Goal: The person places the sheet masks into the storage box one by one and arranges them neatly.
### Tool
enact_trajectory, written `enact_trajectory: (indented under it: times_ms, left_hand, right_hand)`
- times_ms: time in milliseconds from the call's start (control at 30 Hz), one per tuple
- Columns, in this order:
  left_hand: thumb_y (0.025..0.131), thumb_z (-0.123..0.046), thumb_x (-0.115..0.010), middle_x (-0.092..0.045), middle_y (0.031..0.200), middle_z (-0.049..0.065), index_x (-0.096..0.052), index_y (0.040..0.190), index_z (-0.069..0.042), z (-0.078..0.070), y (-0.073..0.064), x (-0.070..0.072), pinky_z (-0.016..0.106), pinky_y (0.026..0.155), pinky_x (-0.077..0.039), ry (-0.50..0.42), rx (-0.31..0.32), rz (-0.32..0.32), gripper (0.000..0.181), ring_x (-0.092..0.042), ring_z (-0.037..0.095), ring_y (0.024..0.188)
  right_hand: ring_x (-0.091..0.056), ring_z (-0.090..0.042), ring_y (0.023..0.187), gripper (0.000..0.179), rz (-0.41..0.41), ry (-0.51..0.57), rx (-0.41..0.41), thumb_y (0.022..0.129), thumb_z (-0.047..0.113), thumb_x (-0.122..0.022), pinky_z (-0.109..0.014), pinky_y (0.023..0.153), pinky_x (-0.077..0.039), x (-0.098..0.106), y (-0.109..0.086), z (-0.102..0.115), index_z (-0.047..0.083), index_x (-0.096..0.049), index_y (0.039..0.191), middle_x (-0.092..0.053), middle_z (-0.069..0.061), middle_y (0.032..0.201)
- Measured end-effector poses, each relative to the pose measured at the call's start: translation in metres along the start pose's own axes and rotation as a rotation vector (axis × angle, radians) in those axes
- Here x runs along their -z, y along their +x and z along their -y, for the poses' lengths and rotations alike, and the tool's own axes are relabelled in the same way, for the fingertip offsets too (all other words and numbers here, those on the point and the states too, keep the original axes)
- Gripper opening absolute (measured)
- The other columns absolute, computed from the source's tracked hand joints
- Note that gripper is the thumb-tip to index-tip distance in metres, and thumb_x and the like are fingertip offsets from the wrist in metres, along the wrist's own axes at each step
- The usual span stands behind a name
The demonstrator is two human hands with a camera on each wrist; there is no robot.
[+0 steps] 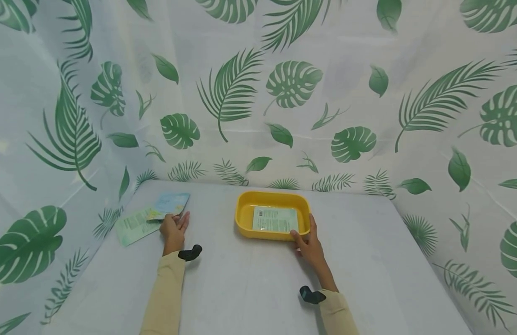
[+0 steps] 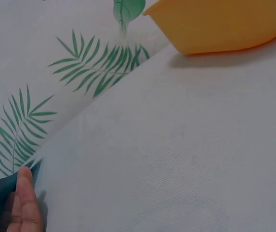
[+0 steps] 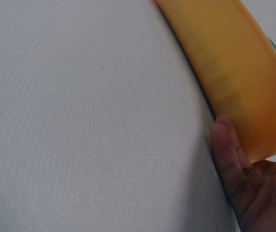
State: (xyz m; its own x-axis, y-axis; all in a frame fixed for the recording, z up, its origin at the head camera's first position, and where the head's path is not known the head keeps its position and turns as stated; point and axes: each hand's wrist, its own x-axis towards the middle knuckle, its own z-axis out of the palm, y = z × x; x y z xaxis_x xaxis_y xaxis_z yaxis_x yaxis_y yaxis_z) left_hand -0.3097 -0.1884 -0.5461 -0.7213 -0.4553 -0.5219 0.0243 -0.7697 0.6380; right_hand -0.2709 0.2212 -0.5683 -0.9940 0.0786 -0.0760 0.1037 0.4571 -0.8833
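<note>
My left hand [image 1: 174, 229] pinches the near edge of a blue sachet [image 1: 169, 204] at the table's back left. That sachet overlaps a pale green sachet [image 1: 134, 227] lying flat under it. In the left wrist view, only the fingers [image 2: 28, 203] and a dark edge of the held sachet [image 2: 3, 188] show. My right hand [image 1: 310, 244] grips the near right corner of a yellow tray [image 1: 241, 223], thumb at the rim and fingers along the outer side [image 3: 225, 63]. Inside the tray another green printed sachet [image 1: 275, 218] lies flat.
A white cloth covers the table [image 1: 250, 288]. Leaf-printed curtain [image 1: 241, 93] hangs along the back and both sides, meeting the table's edges. Each wrist wears a small black camera, one on the left [image 1: 190, 252] and one on the right [image 1: 312, 295].
</note>
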Motion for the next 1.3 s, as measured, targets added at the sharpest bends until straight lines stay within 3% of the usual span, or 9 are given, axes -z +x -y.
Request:
enact_trajectory:
  times_ms: [133,200,367,667,800,900,1133,1300]
  left_hand:
    - [0.090,-0.008,-0.049,-0.054,0.079,0.008,-0.048,0.063,-0.004,0.007,0.002,-0.001,0.036,0.096,-0.053,0.000,-0.108,-0.062,0.028,-0.065,0.024,0.090]
    - [0.088,-0.005,-0.050,-0.047,0.078,0.007,-0.044,0.062,-0.007,0.011,0.000,-0.001,0.037,0.096,-0.052,0.001,-0.154,-0.079,0.027,-0.057,0.023,0.082]
    - [0.087,-0.002,-0.048,-0.041,0.094,0.009,-0.036,0.059,-0.009,0.014,-0.004,0.001,0.041,0.098,-0.050,-0.059,-0.191,-0.084,0.031,-0.046,0.023,0.082]
    - [0.086,0.002,-0.041,-0.038,0.122,0.015,-0.029,0.060,-0.006,0.011,-0.003,0.003,0.043,0.094,-0.053,-0.174,-0.212,-0.044,0.030,-0.050,0.033,0.107]
    - [0.086,0.003,-0.039,-0.038,0.135,0.018,-0.028,0.057,-0.004,0.010,-0.003,0.006,0.047,0.098,-0.050,-0.213,-0.205,0.009,0.032,-0.049,0.033,0.120]
    - [0.088,0.004,-0.039,-0.037,0.135,0.017,-0.027,0.054,-0.002,0.008,-0.005,0.010,0.050,0.102,-0.045,-0.250,-0.185,0.072,0.037,-0.047,0.033,0.122]
    - [0.095,0.003,-0.041,-0.033,0.131,0.010,-0.035,0.052,-0.003,0.003,-0.009,0.019,0.048,0.098,-0.049,-0.288,-0.123,0.206,0.045,-0.065,0.032,0.091]
    - [0.097,0.001,-0.041,-0.049,0.119,0.016,-0.036,0.054,-0.005,0.003,-0.011,0.021,0.044,0.089,-0.056,-0.313,-0.095,0.270,0.043,-0.071,0.032,0.081]
  right_hand:
    - [-0.064,-0.016,0.073,0.092,-0.003,0.006,0.001,0.089,0.060,-0.059,-0.031,0.064,-0.058,0.000,-0.001,0.001,0.042,0.003,0.154,-0.066,-0.016,0.094]
    - [-0.064,-0.016,0.073,0.092,-0.003,0.009,0.005,0.089,0.058,-0.060,-0.031,0.063,-0.058,-0.001,-0.001,0.000,0.042,0.003,0.154,-0.067,-0.017,0.093]
    - [-0.064,-0.016,0.072,0.091,-0.004,0.012,0.005,0.090,0.056,-0.060,-0.031,0.062,-0.058,-0.001,-0.001,-0.001,0.042,0.003,0.155,-0.067,-0.017,0.091]
    - [-0.065,-0.016,0.074,0.092,-0.002,0.000,-0.012,0.090,0.056,-0.061,-0.031,0.063,-0.058,-0.001,0.000,0.002,0.042,0.004,0.154,-0.065,-0.019,0.101]
    - [-0.066,-0.017,0.074,0.092,-0.003,0.002,-0.003,0.091,0.055,-0.061,-0.031,0.062,-0.058,-0.001,0.000,0.002,0.040,0.003,0.155,-0.066,-0.020,0.099]
    - [-0.066,-0.016,0.074,0.092,0.000,0.003,0.001,0.090,0.056,-0.060,-0.031,0.061,-0.058,0.000,0.000,0.002,0.040,0.003,0.155,-0.067,-0.019,0.096]
    - [-0.065,-0.016,0.072,0.092,0.009,0.005,0.017,0.091,0.055,-0.059,-0.031,0.061,-0.057,0.001,-0.001,0.003,0.038,0.003,0.156,-0.067,-0.019,0.094]
    - [-0.065,-0.016,0.072,0.091,0.006,0.000,0.017,0.091,0.056,-0.059,-0.031,0.061,-0.057,0.001,0.000,0.001,0.039,0.003,0.155,-0.067,-0.019,0.095]
